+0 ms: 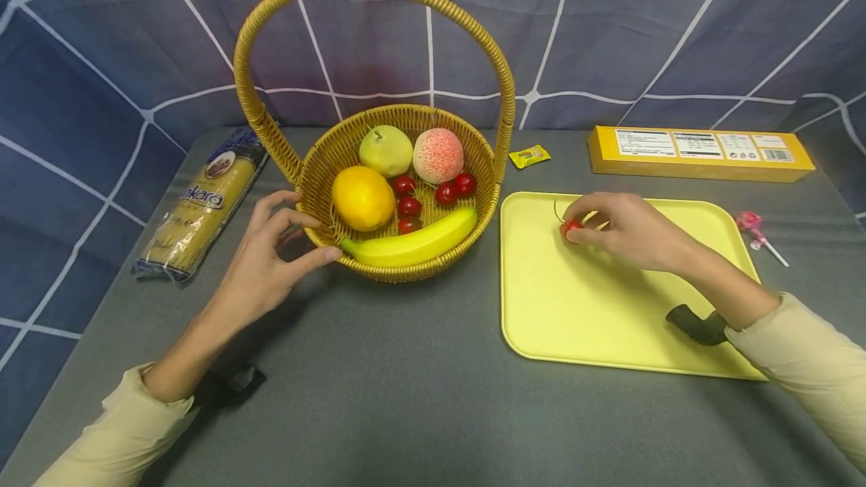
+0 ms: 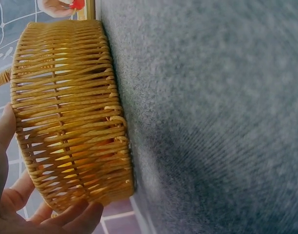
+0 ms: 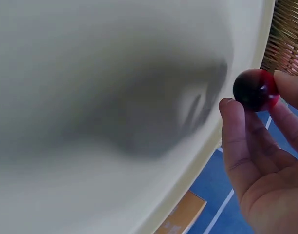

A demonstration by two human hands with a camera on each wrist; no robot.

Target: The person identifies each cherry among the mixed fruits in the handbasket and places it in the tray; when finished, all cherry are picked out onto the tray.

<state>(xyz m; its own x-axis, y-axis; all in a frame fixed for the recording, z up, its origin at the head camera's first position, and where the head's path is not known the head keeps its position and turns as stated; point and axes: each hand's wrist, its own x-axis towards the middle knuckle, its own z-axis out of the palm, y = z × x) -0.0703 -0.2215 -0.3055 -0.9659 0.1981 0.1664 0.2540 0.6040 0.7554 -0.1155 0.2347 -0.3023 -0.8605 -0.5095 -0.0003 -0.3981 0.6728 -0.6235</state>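
Note:
A wicker basket (image 1: pixel 399 273) with a tall arched handle carries an orange (image 1: pixel 363 198), a banana (image 1: pixel 419 240), a pale green fruit (image 1: pixel 386 150), a pink peach (image 1: pixel 438 155) and several red cherries (image 1: pixel 409 206). My left hand (image 1: pixel 267 258) holds the basket's left side, thumb at the front of the rim and fingers spread along the wall. In the left wrist view the fingertips (image 2: pixel 93 217) lie against the weave. Above the yellow tray (image 1: pixel 575 322), my right hand (image 1: pixel 625 231) pinches a cherry (image 3: pixel 256 90) by its body, its thin stem pointing up in the head view.
Left of the basket lies a pasta packet (image 1: pixel 196 209). A yellow-wrapped candy (image 1: pixel 530 156) is behind the tray's left corner, a long yellow box (image 1: pixel 700 155) stands behind the tray, and a pink lollipop (image 1: pixel 749 222) lies to its right. A tiled-pattern cloth (image 1: pixel 609 36) hangs at the back.

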